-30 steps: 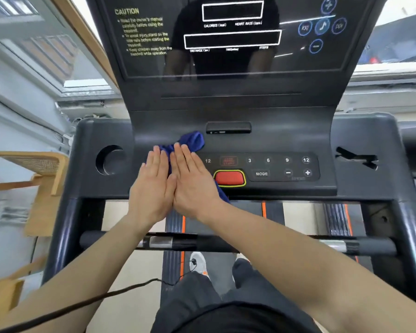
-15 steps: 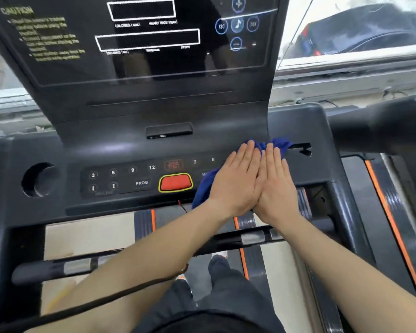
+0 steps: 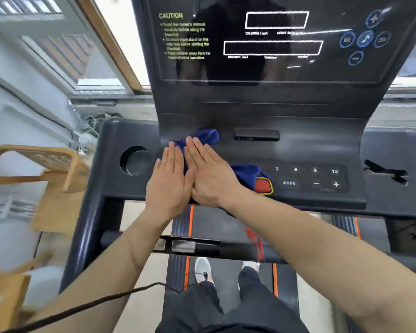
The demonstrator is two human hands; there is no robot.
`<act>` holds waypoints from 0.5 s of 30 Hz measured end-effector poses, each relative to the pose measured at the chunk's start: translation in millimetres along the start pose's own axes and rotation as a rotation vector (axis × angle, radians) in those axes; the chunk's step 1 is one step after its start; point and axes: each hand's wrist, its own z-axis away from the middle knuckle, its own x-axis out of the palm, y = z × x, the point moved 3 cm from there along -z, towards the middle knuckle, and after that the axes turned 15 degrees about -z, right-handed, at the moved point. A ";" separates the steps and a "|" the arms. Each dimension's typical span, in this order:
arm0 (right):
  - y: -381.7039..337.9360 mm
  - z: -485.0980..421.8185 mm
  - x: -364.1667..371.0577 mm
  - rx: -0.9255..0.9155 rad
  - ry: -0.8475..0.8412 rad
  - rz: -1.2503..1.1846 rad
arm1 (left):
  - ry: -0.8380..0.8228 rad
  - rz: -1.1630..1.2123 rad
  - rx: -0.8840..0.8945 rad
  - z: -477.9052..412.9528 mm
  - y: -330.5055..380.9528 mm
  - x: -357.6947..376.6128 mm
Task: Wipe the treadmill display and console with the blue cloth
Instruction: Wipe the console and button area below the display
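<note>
The blue cloth (image 3: pixel 247 171) lies on the left part of the dark treadmill console (image 3: pixel 310 150), bunched at its far end and covering the left buttons. My left hand (image 3: pixel 169 181) and my right hand (image 3: pixel 211 179) lie flat side by side on it, fingers straight and together, pressing it down. My right palm covers most of the cloth, while my left hand rests partly on bare console. The red stop button (image 3: pixel 263 185) peeks out beside the cloth. The black display (image 3: pixel 274 63) rises above the console, with nothing touching it.
A round cup holder (image 3: pixel 135 161) sits left of my hands and a slotted holder (image 3: pixel 386 174) at the console's right. A horizontal handlebar (image 3: pixel 226 248) crosses under my forearms. Wooden furniture (image 3: pixel 58 164) stands left of the treadmill. A dark cable (image 3: pixel 106 301) hangs under my left arm.
Both hands slid the cloth from the right end of the console back to its left part. The button panel's right half shows again.
</note>
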 end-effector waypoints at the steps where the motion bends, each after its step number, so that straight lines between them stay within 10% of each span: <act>1: -4.1 -10.9 -2.3 -0.040 -0.016 0.014 | -0.002 -0.002 -0.030 0.1 -9.4 0.6; 15: 84.7 108.3 -17.2 0.181 0.012 -0.026 | 0.075 0.023 0.321 10.7 111.5 -11.7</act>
